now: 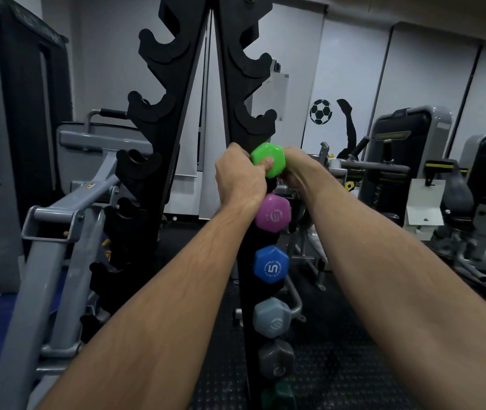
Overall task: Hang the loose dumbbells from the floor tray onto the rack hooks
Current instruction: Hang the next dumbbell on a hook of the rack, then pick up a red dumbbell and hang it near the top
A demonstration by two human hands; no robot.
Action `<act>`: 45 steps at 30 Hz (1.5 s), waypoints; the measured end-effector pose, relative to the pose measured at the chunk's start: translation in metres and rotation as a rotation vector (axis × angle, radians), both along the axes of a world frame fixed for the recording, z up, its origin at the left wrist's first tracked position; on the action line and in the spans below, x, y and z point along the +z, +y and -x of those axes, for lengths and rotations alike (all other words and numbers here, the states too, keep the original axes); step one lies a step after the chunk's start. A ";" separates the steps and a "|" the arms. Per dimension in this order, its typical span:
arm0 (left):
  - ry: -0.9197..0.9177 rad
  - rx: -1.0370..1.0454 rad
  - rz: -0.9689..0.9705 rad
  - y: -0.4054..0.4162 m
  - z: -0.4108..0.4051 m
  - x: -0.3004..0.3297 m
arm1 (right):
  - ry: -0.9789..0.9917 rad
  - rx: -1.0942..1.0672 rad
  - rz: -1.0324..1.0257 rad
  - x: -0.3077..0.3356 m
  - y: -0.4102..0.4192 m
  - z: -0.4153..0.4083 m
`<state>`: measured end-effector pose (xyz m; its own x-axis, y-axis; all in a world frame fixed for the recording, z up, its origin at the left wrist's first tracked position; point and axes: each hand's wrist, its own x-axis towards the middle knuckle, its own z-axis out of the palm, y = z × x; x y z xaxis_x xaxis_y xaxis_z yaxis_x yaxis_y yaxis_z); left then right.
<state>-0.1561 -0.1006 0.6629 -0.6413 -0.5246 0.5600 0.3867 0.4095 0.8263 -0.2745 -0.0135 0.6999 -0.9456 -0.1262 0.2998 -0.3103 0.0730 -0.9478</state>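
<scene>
A bright green dumbbell (268, 158) sits at a hook on the right side of the black A-frame rack (237, 93). My left hand (240, 176) grips it from the left, thumb pressed on its hexagonal end. My right hand (296, 170) holds it from the right, fingers hidden behind it. Below it on the same side hang a purple dumbbell (273, 213), a blue dumbbell (271, 264) marked 5, a light grey dumbbell (271, 317), a dark grey dumbbell (276, 358) and a dark green dumbbell (278, 395). The floor tray is out of sight.
The rack's left side (159, 93) and the upper right hooks (255, 116) hold nothing. A grey weight machine (58, 232) stands close on the left. More gym machines (443, 184) fill the right background. Black rubber flooring (339, 335) lies beneath.
</scene>
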 end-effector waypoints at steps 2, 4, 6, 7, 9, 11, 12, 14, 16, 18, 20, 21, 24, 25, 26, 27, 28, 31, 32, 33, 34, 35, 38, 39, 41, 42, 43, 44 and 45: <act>0.000 -0.067 -0.102 -0.004 -0.002 -0.007 | 0.026 -0.031 0.042 -0.001 0.004 -0.017; -0.018 -0.123 -0.170 -0.007 -0.003 -0.021 | 0.082 -0.011 0.125 -0.006 0.009 -0.039; -0.013 -0.176 -0.196 -0.006 -0.016 -0.040 | 0.136 -0.046 0.231 -0.018 0.018 -0.059; 0.009 -0.210 -0.213 -0.006 -0.027 -0.053 | 0.159 -0.079 0.266 -0.027 0.021 -0.071; 0.071 -0.295 -0.265 -0.006 -0.047 -0.085 | 0.262 -0.158 0.317 -0.057 0.027 -0.090; 0.114 -0.328 -0.310 -0.009 -0.066 -0.125 | 0.383 -0.260 0.294 -0.106 0.031 -0.115; 0.114 -0.329 -0.332 -0.011 -0.076 -0.149 | 0.437 -0.304 0.281 -0.135 0.032 -0.131; 0.074 -0.305 -0.378 -0.015 -0.088 -0.200 | 0.519 -0.351 0.268 -0.198 0.028 -0.161; -0.020 -0.275 -0.426 -0.018 -0.096 -0.255 | 0.514 -0.376 0.241 -0.263 0.023 -0.182; -0.135 -0.263 -0.446 -0.017 -0.099 -0.308 | 0.442 -0.373 0.193 -0.324 0.019 -0.193; -0.264 -0.254 -0.445 -0.014 -0.101 -0.359 | 0.324 -0.331 0.109 -0.380 0.016 -0.202; -0.324 -0.250 -0.445 -0.012 -0.102 -0.383 | 0.260 -0.300 0.056 -0.404 0.016 -0.205; -0.477 -0.228 -0.428 -0.005 -0.110 -0.449 | 0.066 -0.229 -0.096 -0.474 0.019 -0.209; -0.521 -0.216 -0.419 -0.003 -0.113 -0.469 | 0.003 -0.220 -0.138 -0.496 0.020 -0.209; -0.565 -0.205 -0.411 -0.001 -0.115 -0.489 | -0.061 -0.214 -0.171 -0.517 0.022 -0.209; -0.612 -0.197 -0.408 0.001 -0.118 -0.506 | -0.127 -0.209 -0.203 -0.538 0.024 -0.209; -0.654 -0.190 -0.408 0.002 -0.119 -0.525 | -0.184 -0.203 -0.234 -0.558 0.026 -0.209; -0.774 -0.153 -0.382 0.002 -0.124 -0.578 | -0.322 -0.182 -0.372 -0.610 0.032 -0.205; -0.807 -0.135 -0.379 0.001 -0.126 -0.595 | -0.359 -0.176 -0.429 -0.625 0.033 -0.204; -0.838 -0.109 -0.384 0.000 -0.129 -0.609 | -0.396 -0.169 -0.485 -0.639 0.035 -0.202; -0.867 -0.084 -0.394 -0.001 -0.130 -0.623 | -0.431 -0.158 -0.539 -0.654 0.037 -0.201; -0.900 -0.068 -0.402 -0.002 -0.132 -0.635 | -0.468 -0.145 -0.584 -0.668 0.038 -0.201; -1.005 -0.024 -0.386 -0.005 -0.135 -0.668 | -0.550 -0.132 -0.684 -0.704 0.044 -0.201; -1.028 -0.010 -0.388 -0.006 -0.138 -0.677 | -0.570 -0.133 -0.706 -0.714 0.047 -0.201; -1.056 0.012 -0.390 -0.007 -0.141 -0.692 | -0.586 -0.132 -0.711 -0.731 0.052 -0.200; -1.064 0.021 -0.390 -0.007 -0.143 -0.698 | -0.580 -0.140 -0.712 -0.739 0.054 -0.201; -1.071 0.029 -0.391 -0.007 -0.143 -0.702 | -0.567 -0.159 -0.722 -0.747 0.056 -0.201; -1.078 0.031 -0.390 -0.007 -0.144 -0.706 | -0.557 -0.181 -0.742 -0.752 0.059 -0.202; -1.086 0.029 -0.386 -0.007 -0.145 -0.709 | -0.550 -0.201 -0.770 -0.758 0.062 -0.203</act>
<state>-0.0112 -0.1074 -0.0461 -0.6717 -0.5635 -0.4809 -0.6110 0.0543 0.7897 -0.0712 0.0482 -0.0580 -0.9544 0.0769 -0.2886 0.2490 0.7384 -0.6267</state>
